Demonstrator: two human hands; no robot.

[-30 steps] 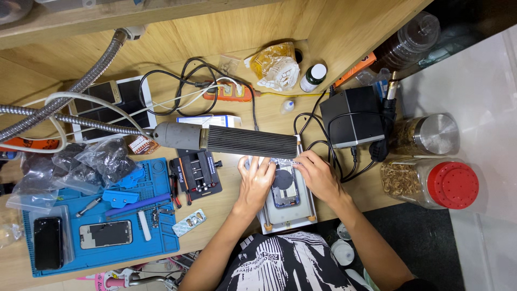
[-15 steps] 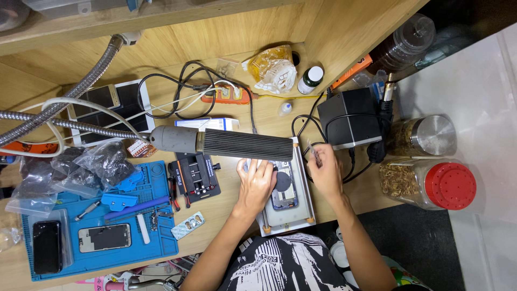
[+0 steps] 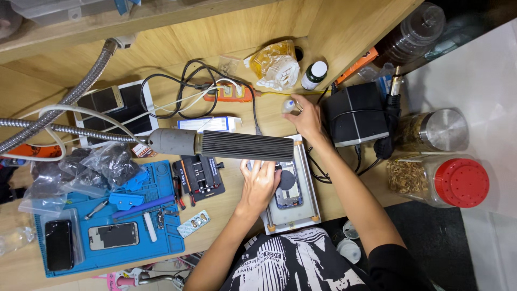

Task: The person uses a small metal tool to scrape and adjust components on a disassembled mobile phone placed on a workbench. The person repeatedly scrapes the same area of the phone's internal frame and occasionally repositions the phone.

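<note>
A phone [image 3: 289,196] lies back-up on a white work plate [image 3: 311,178] in front of me. My left hand [image 3: 259,184] lies over its upper part with fingers spread, holding it down, partly under a ribbed black lamp bar [image 3: 242,145]. My right hand [image 3: 308,119] is stretched out to the far side of the plate. Its thumb and fingers close around a small clear bottle [image 3: 288,105] on the wooden table, next to a black box [image 3: 355,113].
A blue mat [image 3: 161,237] at left holds phones, tools and parts. An orange power strip [image 3: 229,92], cables, a white-capped bottle [image 3: 314,74] and a yellow bag lie at the back. A red-lidded jar [image 3: 460,183] and a metal-lidded jar [image 3: 444,129] stand at right.
My right hand has left the phone and moved up and away to the small clear bottle. My left hand has stayed on the phone.
</note>
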